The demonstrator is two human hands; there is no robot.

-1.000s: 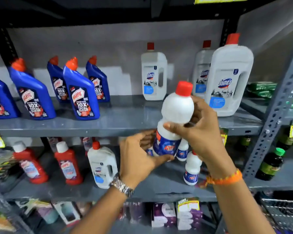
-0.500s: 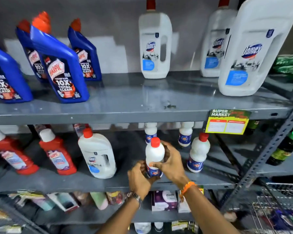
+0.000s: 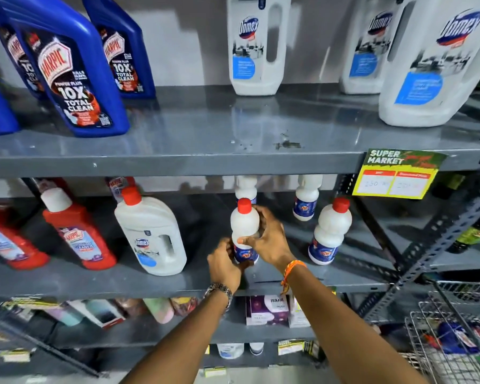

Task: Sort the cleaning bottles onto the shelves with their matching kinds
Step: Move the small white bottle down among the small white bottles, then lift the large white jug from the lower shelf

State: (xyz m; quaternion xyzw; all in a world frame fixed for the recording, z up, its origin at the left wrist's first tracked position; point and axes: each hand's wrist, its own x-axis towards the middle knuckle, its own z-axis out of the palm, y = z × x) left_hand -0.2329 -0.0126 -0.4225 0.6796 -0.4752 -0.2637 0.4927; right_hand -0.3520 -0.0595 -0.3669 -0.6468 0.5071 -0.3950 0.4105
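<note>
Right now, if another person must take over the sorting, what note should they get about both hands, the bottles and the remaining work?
Left hand: wrapped around the base of the small white plastic bottle with red cap and blue label.
Right hand: holds the same bottle at its waist, upright, low over the grey metal middle shelf; whether it already stands there I cannot tell.
Matching small white bottles: one to the right, two behind.
Done: bottle brought to its kind.
Left: release it. The large white handled Domex jug stands on this shelf between the red bottles and the small white ones, while its kind is on the upper shelf.
</note>
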